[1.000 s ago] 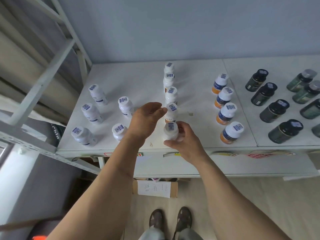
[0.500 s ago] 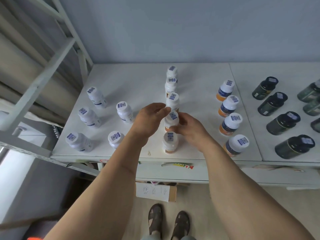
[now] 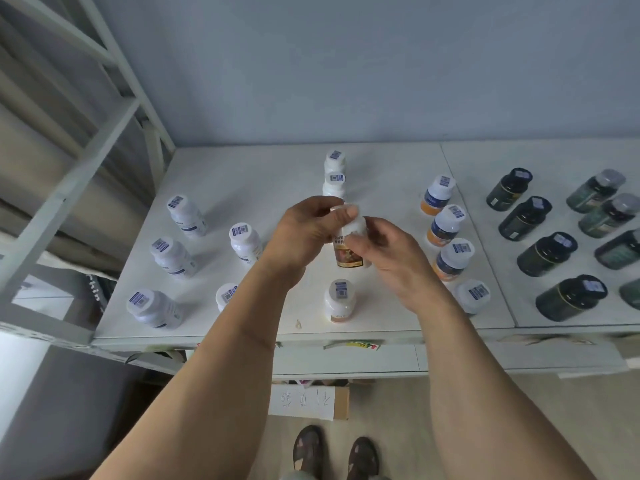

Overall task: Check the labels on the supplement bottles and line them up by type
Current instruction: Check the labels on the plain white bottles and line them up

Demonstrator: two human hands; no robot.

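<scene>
Holding the white bottle (image 3: 349, 249) above the middle row, the left hand (image 3: 304, 237) and right hand (image 3: 388, 251) both curl fingers round it. Rotate it until the label faces up, read it, then set it upright in the matching row on the table (image 3: 277, 174).

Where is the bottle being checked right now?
In the head view, the lifted bottle is gripped by left hand and right hand above the table's middle column, over the nearest white bottle.

Around the middle column of white bottles (image 3: 335, 174), bare table (image 3: 277, 174) lanes run on both sides, hemmed left by scattered white bottles (image 3: 244, 241) and right by the orange-banded row (image 3: 446, 225).
</scene>
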